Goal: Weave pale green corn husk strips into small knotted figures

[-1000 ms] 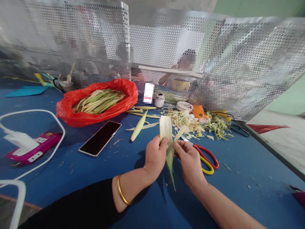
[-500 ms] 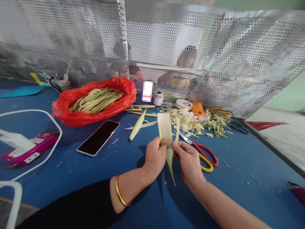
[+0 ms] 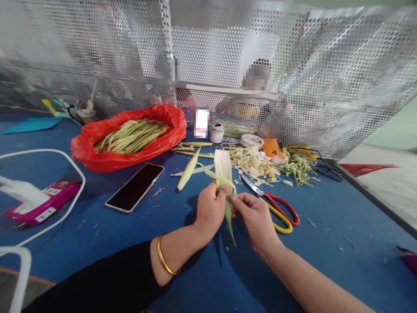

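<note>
The pale leaf (image 3: 223,163) is in front of me, above the tabletop (image 3: 195,278), between my two hands. It stands almost upright, with its broad, cut end away from me and its green, pointed tip hanging down toward me. A narrow strip (image 3: 221,177) comes from its right edge and curls across its front to the left.

With my left hand (image 3: 211,211) I hold the leaf near its middle: the thumb presses flat on the face, and the other fingers are folded behind, so the grip is closed. With my right hand (image 3: 256,217) I pinch at the right edge, where the strip begins. Here the thumb and the forefinger are closed together on it, and the rest of the fingers are bent; their tips I cannot see well.

Just beside my right hand lie the scissors (image 3: 261,192), with one red and one yellow handle. Beyond them is a heap of pale scraps (image 3: 254,165), near an orange packet (image 3: 271,148). To the left of the leaf lies a pale, pointed ear (image 3: 189,171), and farther left a dark phone (image 3: 135,188). Behind the phone, a red bag (image 3: 86,154) is spread open, holding many green and yellowish leaves (image 3: 133,137).
</note>
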`<state>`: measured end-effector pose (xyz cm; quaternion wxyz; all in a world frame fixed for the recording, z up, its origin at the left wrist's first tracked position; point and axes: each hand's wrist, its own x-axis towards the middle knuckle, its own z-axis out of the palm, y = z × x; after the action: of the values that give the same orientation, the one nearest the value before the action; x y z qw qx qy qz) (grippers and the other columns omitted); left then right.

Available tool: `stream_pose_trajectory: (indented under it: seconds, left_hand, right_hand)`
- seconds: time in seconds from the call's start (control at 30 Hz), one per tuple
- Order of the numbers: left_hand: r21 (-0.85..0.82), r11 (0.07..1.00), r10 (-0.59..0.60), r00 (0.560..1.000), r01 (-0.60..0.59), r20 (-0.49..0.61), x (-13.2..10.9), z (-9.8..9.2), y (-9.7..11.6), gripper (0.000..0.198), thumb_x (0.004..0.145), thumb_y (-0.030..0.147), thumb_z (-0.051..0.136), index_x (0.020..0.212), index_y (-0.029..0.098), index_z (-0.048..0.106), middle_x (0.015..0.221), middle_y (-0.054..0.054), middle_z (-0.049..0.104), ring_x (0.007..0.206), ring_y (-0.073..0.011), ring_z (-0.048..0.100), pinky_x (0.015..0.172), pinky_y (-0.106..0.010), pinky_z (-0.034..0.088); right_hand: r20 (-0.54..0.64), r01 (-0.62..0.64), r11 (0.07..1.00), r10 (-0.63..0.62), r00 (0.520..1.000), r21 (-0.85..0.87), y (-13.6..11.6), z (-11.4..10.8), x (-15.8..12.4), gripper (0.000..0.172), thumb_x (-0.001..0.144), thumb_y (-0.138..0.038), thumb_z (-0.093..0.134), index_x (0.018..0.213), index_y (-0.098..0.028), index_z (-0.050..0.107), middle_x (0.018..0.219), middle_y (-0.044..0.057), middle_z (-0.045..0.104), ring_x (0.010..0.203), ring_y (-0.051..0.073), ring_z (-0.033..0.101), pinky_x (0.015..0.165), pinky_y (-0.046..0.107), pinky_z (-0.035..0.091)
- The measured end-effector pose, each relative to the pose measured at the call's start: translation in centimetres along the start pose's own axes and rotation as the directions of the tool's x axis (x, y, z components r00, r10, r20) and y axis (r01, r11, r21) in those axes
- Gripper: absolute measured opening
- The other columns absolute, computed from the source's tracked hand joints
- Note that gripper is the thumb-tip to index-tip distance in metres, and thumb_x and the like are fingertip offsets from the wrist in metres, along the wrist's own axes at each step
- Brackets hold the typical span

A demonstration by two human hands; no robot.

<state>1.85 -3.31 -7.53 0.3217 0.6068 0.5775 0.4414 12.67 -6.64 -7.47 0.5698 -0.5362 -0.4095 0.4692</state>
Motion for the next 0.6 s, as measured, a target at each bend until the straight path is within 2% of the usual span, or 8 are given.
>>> stream_pose_trajectory:
  seconds: [0.3, 0.47, 0.6]
  left_hand:
    - [0.059, 0.998, 0.020, 1.000, -0.021, 0.009, -0.13, -0.19, 0.32, 0.017, 0.089, 0.027, 0.048, 0.079, 0.019, 0.059, 0.072, -0.003, 0.065, 0.067, -0.0175, 0.058, 0.062, -0.026, 0.038]
    - [0.086, 0.996, -0.008, 0.999, 0.012, -0.049, 0.31, -0.32, -0.02, 0.019, 0.089, 0.027, 0.048, 0.075, 0.018, 0.059, 0.068, -0.002, 0.063, 0.064, -0.0169, 0.056, 0.059, -0.026, 0.036]
    - [0.068, 0.998, 0.003, 0.998, 0.000, -0.057, 0.50, -0.38, -0.02, 0.018, 0.089, 0.027, 0.049, 0.077, 0.018, 0.060, 0.068, -0.002, 0.063, 0.064, -0.0167, 0.055, 0.059, -0.026, 0.036]
  right_hand:
    - [-0.033, 0.045, 0.999, -0.045, 0.998, -0.014, 0.30, 0.15, -0.15, 0.030, 0.069, -0.043, 0.075, 0.057, -0.018, 0.062, 0.050, -0.003, 0.055, 0.050, 0.012, 0.048, 0.049, 0.025, 0.043]
    - [-0.014, -0.022, 0.999, 0.022, 1.000, 0.026, -0.33, 0.18, -0.25, 0.034, 0.065, -0.047, 0.077, 0.058, -0.017, 0.062, 0.052, 0.000, 0.061, 0.049, 0.014, 0.056, 0.049, 0.026, 0.048]
    - [0.021, -0.061, 0.998, 0.060, 0.998, 0.017, -0.56, 0.13, -0.22, 0.035, 0.064, -0.048, 0.078, 0.062, -0.016, 0.063, 0.054, -0.001, 0.062, 0.051, 0.013, 0.057, 0.049, 0.024, 0.049]
